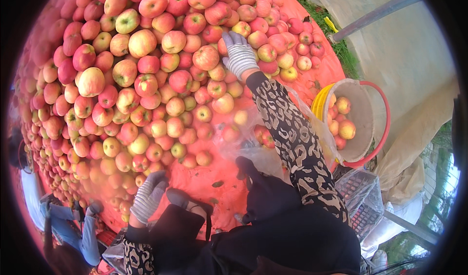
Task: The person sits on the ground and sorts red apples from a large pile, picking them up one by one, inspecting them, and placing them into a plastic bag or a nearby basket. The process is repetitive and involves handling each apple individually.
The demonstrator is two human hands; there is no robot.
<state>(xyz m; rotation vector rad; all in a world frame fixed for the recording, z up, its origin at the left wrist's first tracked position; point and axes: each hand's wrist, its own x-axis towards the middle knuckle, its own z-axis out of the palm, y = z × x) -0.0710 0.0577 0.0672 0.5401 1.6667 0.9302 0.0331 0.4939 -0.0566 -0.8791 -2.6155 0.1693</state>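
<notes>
A large heap of red and yellow apples (142,44) spreads in front of me. My right hand (240,53), in a grey-and-white striped work glove, reaches onto the heap. Its fingers and thumb lie against a red apple (222,47); whether they grip it cannot be told. My left hand (149,197), gloved alike, hovers by my knee at the heap's near edge, with nothing seen in it. Under my right forearm, a clear plastic bag (261,159) lies with a few apples (264,136) in or behind it.
A yellow bucket (360,121) with a red handle (387,128) holds several apples, at my right. Beside it stands a plastic-lined crate (360,205). Red sheeting (204,209) lies under the apples. A metal pole (376,15) rises at upper right. Another person (69,220) sits at lower left.
</notes>
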